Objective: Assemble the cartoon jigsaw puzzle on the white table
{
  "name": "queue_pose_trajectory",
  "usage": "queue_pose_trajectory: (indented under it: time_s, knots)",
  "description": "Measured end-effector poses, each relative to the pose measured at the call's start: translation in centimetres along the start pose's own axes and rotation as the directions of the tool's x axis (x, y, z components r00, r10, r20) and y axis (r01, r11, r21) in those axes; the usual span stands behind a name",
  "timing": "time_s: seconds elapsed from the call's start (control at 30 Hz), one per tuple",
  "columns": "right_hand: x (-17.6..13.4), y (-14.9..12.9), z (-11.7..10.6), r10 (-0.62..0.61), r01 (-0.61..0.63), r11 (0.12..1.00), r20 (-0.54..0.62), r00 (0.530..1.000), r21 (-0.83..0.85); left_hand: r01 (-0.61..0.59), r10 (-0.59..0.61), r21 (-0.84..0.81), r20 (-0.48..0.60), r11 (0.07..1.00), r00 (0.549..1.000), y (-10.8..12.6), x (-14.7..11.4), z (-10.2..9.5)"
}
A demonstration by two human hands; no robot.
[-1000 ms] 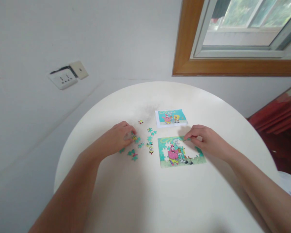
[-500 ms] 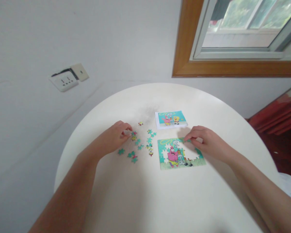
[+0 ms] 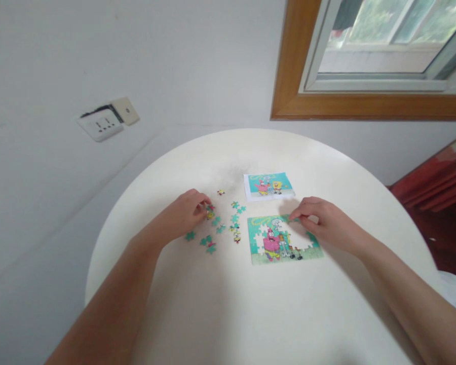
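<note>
My left hand (image 3: 188,213) hovers low over loose jigsaw pieces at the left. Its fingers are bent, with thumb and forefinger apart around a yellow piece (image 3: 210,215) and a red-and-teal piece (image 3: 211,207); both pieces still lie on the table. My right hand (image 3: 313,217) is at the upper right part of a partly filled jigsaw puzzle (image 3: 271,246), fingertips pinched on what looks like a small puzzle piece, mostly hidden. White gaps show in the puzzle's left and right portions. A pink starfish figure stands in its middle.
A printed reference picture (image 3: 271,185) lies behind the puzzle. More loose pieces, including a yellow-faced one (image 3: 237,236) and a teal one (image 3: 190,235), are scattered left of it. The round white table (image 3: 228,304) stands by a wall with a socket (image 3: 101,124) and a window (image 3: 372,56).
My left hand has shifted slightly right, its fingers reaching further over the loose pieces. My right hand stays in nearly the same place at the puzzle.
</note>
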State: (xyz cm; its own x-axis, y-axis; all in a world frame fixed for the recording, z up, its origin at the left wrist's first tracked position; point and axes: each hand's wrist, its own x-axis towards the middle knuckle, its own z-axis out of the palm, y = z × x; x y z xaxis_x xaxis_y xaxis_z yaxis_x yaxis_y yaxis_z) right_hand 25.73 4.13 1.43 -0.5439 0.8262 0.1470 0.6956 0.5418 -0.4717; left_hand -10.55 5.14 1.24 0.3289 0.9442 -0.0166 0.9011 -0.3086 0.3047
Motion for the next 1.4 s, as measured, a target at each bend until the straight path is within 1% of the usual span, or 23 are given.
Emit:
queue_pose_trajectory:
  time_s: [0.17,0.27,0.4,0.47,0.6,0.77,0.93,1.07,1.17,1.4]
  knots:
    - [0.0,0.1,0.1,-0.010,0.010,1.000,-0.006,1.000,-0.004,0.019,-0.019,-0.016,-0.012,1.000,1.000,0.3,0.0,-0.2]
    - [0.0,0.2,0.1,-0.011,0.011,1.000,-0.011,1.000,-0.002,0.059,-0.060,-0.044,-0.028,0.997,0.998,0.3,-0.4,-0.8]
    - [0.0,0.2,0.0,-0.004,0.004,1.000,-0.009,1.000,0.005,0.099,-0.097,-0.046,0.043,0.994,0.994,0.6,-0.9,-1.4]
    - [0.0,0.2,0.0,0.000,0.000,1.000,-0.005,1.000,0.009,0.099,-0.097,-0.029,0.064,0.995,0.993,0.8,-0.9,-1.3]
    - [0.0,0.1,0.0,0.012,-0.012,1.000,0.003,1.000,0.014,0.090,-0.091,0.021,0.052,0.996,0.994,1.0,-0.5,-0.6]
    - [0.0,0.0,0.0,0.005,-0.005,1.000,0.008,1.000,0.014,0.051,-0.050,-0.028,0.035,0.998,0.998,1.1,-0.2,0.0]
    - [0.0,-0.1,0.0,0.023,-0.023,1.000,0.017,1.000,0.013,0.030,-0.028,-0.064,0.037,0.997,0.999,1.4,-0.4,-0.1]
    - [0.0,-0.1,-0.1,0.026,-0.026,0.999,0.019,0.999,0.022,0.048,-0.045,-0.090,0.041,0.995,0.998,1.2,-0.6,-0.4]
    - [0.0,0.0,0.0,0.036,-0.037,0.999,0.025,0.999,0.029,0.065,-0.061,-0.067,0.055,0.996,0.997,0.8,-0.5,-0.4]
    - [0.0,-0.1,0.0,0.029,-0.030,0.999,0.036,0.999,0.037,0.042,-0.041,-0.019,0.043,0.999,0.998,1.1,-0.2,0.0]
